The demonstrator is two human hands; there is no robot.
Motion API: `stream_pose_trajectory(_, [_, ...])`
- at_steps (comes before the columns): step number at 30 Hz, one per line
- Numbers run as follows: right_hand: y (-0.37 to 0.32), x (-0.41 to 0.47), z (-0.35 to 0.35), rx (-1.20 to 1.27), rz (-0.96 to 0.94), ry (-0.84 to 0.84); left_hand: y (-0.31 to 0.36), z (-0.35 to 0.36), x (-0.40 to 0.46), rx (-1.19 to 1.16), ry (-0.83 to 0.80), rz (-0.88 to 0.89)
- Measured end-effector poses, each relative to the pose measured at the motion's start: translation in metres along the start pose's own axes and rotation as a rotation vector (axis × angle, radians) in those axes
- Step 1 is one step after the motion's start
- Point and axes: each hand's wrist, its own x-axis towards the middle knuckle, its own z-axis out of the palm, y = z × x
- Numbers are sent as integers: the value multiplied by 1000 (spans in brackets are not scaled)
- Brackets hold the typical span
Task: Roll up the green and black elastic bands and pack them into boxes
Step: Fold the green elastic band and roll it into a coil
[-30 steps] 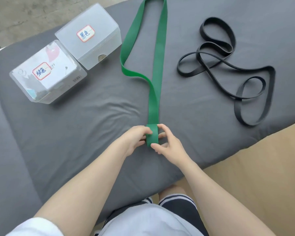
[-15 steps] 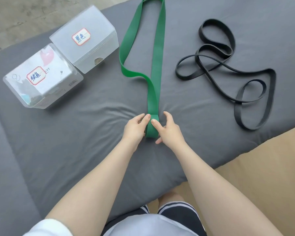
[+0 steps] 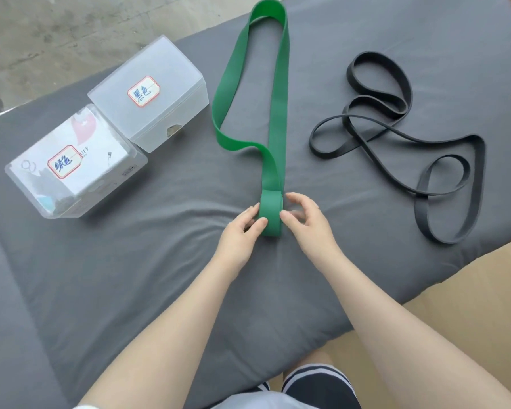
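A wide green elastic band [image 3: 278,113] lies stretched away from me on the grey padded table [image 3: 130,261], its near end wound into a small roll [image 3: 271,212]. My left hand [image 3: 242,231] pinches the roll's left side with thumb and fingers. My right hand [image 3: 306,221] holds the roll's right side with curled fingertips. A thin black elastic band [image 3: 396,137] lies in loose loops on the right. Two translucent lidded boxes stand at the left: the far one [image 3: 154,95] and the near one [image 3: 71,163], each with a red-edged label.
Bare concrete floor [image 3: 71,31] shows beyond the table's far left edge. A tan floor [image 3: 469,290] lies off the near right edge. My knees and a striped sock are below the table's front.
The green roll has grown and moved farther from me along the band. Both hands shifted forward with it, and the camera view tilted so the band's far loop shows.
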Motion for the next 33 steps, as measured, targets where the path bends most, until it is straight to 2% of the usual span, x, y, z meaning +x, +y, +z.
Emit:
stream_pose_trajectory(2, [9,-6,0,-19,-49,-117,8,-2,5,-15,-31,2])
stream_pose_trajectory(4, [11,-3,4,-89,-53,-160,18,2,11,-52,-13,-17])
stream_pose_trajectory(9, [-6,25,2,-242,-32,-119,41,2,33,-124,127,-132])
stream_pose_trajectory(13, [-25,45,2,-324,21,-108,52,-7,42,-108,133,-148])
stream_pose_trajectory(15, [-32,53,4,-300,54,-78,51,-8,36,-174,125,-159])
stream_pose_trajectory(21, [-55,75,8,-205,224,-60,37,8,20,-238,23,49])
stream_pose_trajectory(24, [-54,84,8,-62,326,-82,45,28,30,-267,204,47])
stream_pose_trajectory(27, [-56,92,-2,99,369,-114,55,44,42,-92,454,9])
stream_pose_trajectory(29, [-57,93,-12,-55,231,-154,57,47,43,18,497,48])
stream_pose_trajectory(31, [-58,93,-20,-241,2,-206,56,44,40,125,474,92])
stream_pose_trajectory(33, [-58,95,-27,-311,-207,-300,57,37,38,211,481,108])
